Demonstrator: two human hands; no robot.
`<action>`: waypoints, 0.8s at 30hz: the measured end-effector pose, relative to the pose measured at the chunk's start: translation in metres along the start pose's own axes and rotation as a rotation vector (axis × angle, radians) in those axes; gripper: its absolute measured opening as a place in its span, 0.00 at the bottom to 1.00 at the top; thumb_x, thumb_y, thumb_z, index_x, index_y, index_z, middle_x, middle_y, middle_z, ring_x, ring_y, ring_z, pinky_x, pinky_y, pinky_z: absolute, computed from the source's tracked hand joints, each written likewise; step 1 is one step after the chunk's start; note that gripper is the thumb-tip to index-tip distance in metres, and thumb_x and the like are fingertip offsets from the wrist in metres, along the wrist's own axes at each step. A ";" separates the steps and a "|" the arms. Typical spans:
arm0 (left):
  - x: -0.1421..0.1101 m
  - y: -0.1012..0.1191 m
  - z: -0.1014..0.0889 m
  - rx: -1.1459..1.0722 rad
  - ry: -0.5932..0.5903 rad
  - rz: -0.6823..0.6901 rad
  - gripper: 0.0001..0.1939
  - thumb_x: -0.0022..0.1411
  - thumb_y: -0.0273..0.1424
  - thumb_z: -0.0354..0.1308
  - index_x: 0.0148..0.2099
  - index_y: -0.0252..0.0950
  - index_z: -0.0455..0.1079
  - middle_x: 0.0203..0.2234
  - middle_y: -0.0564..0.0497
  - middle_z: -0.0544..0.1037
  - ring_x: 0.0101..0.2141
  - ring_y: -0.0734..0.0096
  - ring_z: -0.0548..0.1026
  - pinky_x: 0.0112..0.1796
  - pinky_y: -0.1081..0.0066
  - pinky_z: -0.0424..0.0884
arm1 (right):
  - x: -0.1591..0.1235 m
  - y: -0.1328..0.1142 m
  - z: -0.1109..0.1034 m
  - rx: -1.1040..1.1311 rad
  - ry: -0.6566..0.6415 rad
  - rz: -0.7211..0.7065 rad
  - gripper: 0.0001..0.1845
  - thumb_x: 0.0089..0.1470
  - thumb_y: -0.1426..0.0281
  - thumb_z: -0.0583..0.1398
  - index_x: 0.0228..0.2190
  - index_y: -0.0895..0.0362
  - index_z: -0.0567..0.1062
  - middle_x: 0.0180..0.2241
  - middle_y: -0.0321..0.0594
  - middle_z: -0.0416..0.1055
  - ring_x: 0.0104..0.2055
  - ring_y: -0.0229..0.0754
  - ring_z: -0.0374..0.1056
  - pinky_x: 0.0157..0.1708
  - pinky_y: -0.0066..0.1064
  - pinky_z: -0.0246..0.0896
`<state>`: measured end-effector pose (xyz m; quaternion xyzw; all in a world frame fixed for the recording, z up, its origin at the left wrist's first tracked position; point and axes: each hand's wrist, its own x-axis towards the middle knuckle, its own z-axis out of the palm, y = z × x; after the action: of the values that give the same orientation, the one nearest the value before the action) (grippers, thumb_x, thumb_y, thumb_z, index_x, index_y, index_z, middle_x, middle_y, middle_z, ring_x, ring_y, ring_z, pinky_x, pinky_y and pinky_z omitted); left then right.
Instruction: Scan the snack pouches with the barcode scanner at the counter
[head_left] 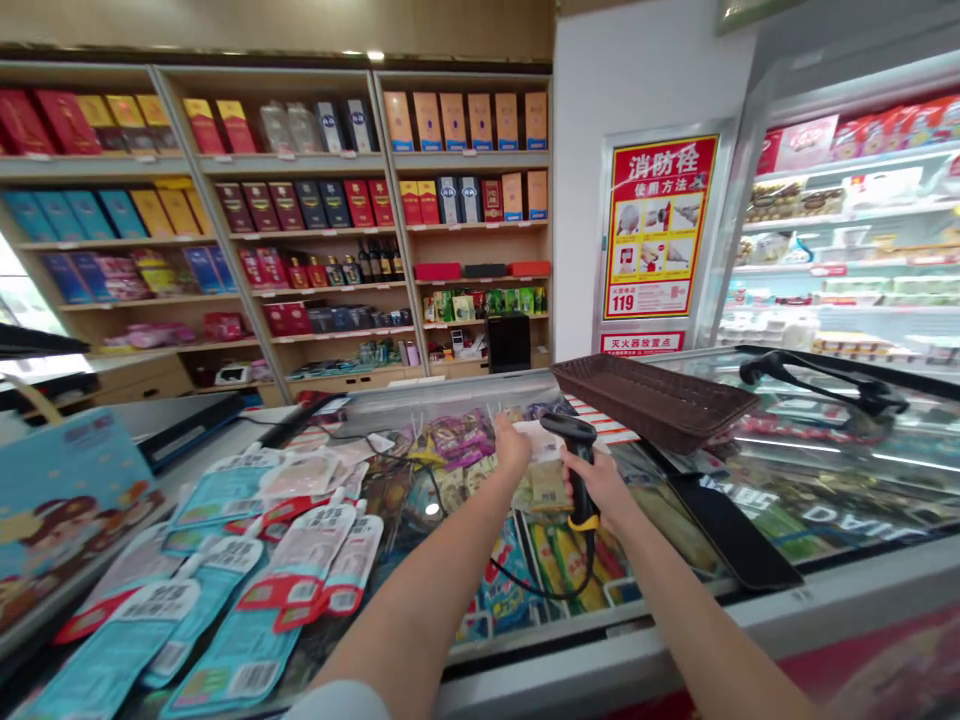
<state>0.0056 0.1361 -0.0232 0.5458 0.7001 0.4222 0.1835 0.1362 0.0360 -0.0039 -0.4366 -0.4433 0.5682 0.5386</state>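
Observation:
My right hand (598, 484) is wrapped around the handle of a black barcode scanner (571, 432) with a yellow band at its base and a looping cable. The scanner is upright over the glass top of a chest freezer. To its left, my left hand (513, 447) is closed on the left edge of a pale, flat packet (537, 436). That packet lies partly behind the scanner head, so its far side and print are hidden. Below both hands, colourful packages (559, 560) show in the freezer.
Blue and red pouches (225, 570) lie heaped on the left of the freezer top. A brown woven tray (652, 395) stands at right, near a black frame-like object (817, 380). Shelves of boxes (300, 205) line the back wall. A lit display fridge (847, 220) is at far right.

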 end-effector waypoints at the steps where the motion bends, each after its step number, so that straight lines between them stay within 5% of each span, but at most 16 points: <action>1: 0.002 -0.002 -0.008 0.021 0.013 0.022 0.33 0.55 0.20 0.52 0.64 0.28 0.57 0.62 0.34 0.61 0.61 0.60 0.62 0.56 0.67 0.60 | 0.001 0.000 0.003 -0.003 -0.007 -0.005 0.16 0.41 0.62 0.67 0.25 0.56 0.66 0.14 0.29 0.64 0.13 0.32 0.59 0.12 0.26 0.60; 4: 0.011 -0.013 -0.046 0.091 0.050 0.062 0.28 0.55 0.21 0.53 0.60 0.31 0.63 0.65 0.36 0.55 0.61 0.61 0.61 0.57 0.67 0.59 | 0.002 0.002 0.020 0.002 -0.029 -0.028 0.17 0.40 0.61 0.67 0.26 0.56 0.66 0.15 0.28 0.65 0.13 0.32 0.60 0.12 0.25 0.60; 8: 0.022 -0.043 -0.124 0.261 0.126 0.059 0.27 0.55 0.24 0.56 0.59 0.31 0.63 0.64 0.35 0.56 0.61 0.58 0.61 0.58 0.67 0.58 | 0.003 0.006 0.057 0.003 -0.108 -0.009 0.18 0.41 0.60 0.66 0.25 0.56 0.65 0.15 0.29 0.64 0.13 0.32 0.59 0.12 0.25 0.59; 15: 0.018 -0.111 -0.244 0.634 0.268 -0.159 0.32 0.55 0.35 0.59 0.60 0.28 0.59 0.62 0.28 0.57 0.62 0.45 0.57 0.56 0.56 0.58 | -0.003 0.015 0.149 -0.024 -0.318 0.073 0.17 0.43 0.60 0.66 0.22 0.56 0.64 0.13 0.29 0.63 0.12 0.32 0.58 0.12 0.25 0.57; 19: 0.009 -0.140 -0.282 0.719 0.276 -0.324 0.35 0.54 0.36 0.59 0.61 0.30 0.57 0.59 0.27 0.61 0.58 0.40 0.62 0.51 0.50 0.62 | -0.007 0.025 0.193 -0.085 -0.447 0.102 0.16 0.44 0.60 0.64 0.20 0.56 0.65 0.11 0.30 0.62 0.12 0.33 0.59 0.13 0.25 0.57; 24: 0.005 -0.155 -0.300 0.698 0.226 -0.362 0.36 0.49 0.39 0.64 0.58 0.29 0.61 0.49 0.30 0.72 0.54 0.45 0.68 0.48 0.57 0.66 | -0.011 0.036 0.223 -0.125 -0.528 0.128 0.16 0.42 0.59 0.64 0.22 0.56 0.65 0.11 0.28 0.62 0.11 0.32 0.57 0.12 0.24 0.57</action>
<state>-0.3062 0.0158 0.0279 0.3935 0.9018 0.1775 -0.0196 -0.0882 0.0165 0.0115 -0.3328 -0.5741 0.6667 0.3394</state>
